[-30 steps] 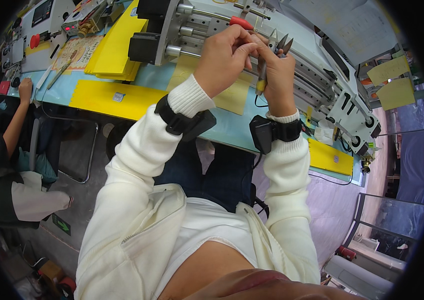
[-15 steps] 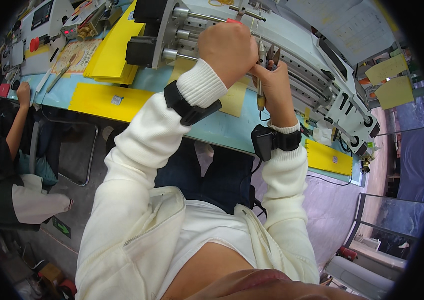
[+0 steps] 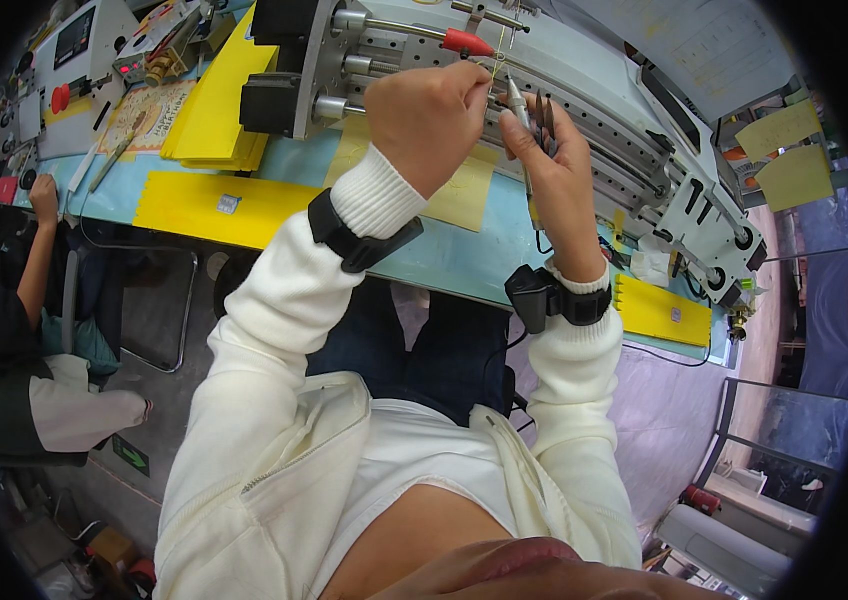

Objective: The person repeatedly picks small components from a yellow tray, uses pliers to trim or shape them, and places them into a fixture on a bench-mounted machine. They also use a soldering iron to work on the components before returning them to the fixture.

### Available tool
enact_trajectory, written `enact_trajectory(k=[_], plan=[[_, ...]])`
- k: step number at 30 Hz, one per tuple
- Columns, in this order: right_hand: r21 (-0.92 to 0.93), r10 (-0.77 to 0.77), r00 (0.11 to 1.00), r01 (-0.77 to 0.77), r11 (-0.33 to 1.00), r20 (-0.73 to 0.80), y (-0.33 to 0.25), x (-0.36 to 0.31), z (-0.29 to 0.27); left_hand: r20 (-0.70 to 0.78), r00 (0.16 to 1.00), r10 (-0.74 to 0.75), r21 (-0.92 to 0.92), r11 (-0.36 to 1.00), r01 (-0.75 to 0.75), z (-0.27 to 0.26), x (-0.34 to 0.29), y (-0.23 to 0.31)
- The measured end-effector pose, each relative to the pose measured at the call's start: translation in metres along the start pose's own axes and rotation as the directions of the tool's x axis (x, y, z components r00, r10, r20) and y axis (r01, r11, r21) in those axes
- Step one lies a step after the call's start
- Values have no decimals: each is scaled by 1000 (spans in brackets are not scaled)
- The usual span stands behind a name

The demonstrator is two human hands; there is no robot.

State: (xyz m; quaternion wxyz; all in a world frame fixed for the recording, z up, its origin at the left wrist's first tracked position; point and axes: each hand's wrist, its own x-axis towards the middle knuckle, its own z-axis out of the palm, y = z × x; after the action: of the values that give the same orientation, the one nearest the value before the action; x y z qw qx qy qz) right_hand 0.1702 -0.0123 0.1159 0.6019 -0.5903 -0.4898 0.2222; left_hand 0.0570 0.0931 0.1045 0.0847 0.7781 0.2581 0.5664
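Observation:
My left hand [image 3: 424, 122] is closed in a pinch at the front of a metal rail machine [image 3: 584, 130]. A thin yellowish strand [image 3: 497, 66] runs up from its fingertips beside a red cone-shaped tip [image 3: 468, 42] on a rod. Close by on the right, my right hand [image 3: 562, 165] is wrapped round a corded pen-shaped tool [image 3: 517, 97] with a silver cone tip. The same hand also holds a dark, two-pointed tool [image 3: 545, 118], like tweezers or snips; its lower part is hidden by the fingers.
Yellow sheets [image 3: 206, 120] stand left of the machine, with a yellow strip [image 3: 229, 208] along the table [image 3: 444, 262]. Another yellow strip [image 3: 662, 312] lies at right. A control box [image 3: 79, 50] sits far left, near another person's hand [image 3: 45, 198].
My left hand has drawn back to the left and nearer me, uncovering the red tip and the strand. My right hand has shifted slightly right, its two tools still in it.

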Motion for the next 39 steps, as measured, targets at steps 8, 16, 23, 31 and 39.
enact_trajectory(k=[8, 16, 23, 31, 39], plan=[[-21, -11, 1000, 10, 1000, -7, 3, 0, -2, 10, 1000, -16, -25, 1000, 16, 1, -1, 1], [4, -42, 999, 42, 999, -9, 4, 3, 2, -2, 1000, -7, -7, 1000, 7, 1, 0, 0], [22, -23, 1000, 22, 999, 3, 5, 5, 3, 6, 1000, -6, -14, 1000, 6, 0, -1, 1], [-23, 2, 1000, -3, 1000, -30, -9, -13, -4, -11, 1000, -9, -19, 1000, 9, 0, 1, 0], [-66, 199, 960, -190, 980, 195, 4, -61, -20, 87, 991, -106, -23, 994, 108, -29, -10, 5]])
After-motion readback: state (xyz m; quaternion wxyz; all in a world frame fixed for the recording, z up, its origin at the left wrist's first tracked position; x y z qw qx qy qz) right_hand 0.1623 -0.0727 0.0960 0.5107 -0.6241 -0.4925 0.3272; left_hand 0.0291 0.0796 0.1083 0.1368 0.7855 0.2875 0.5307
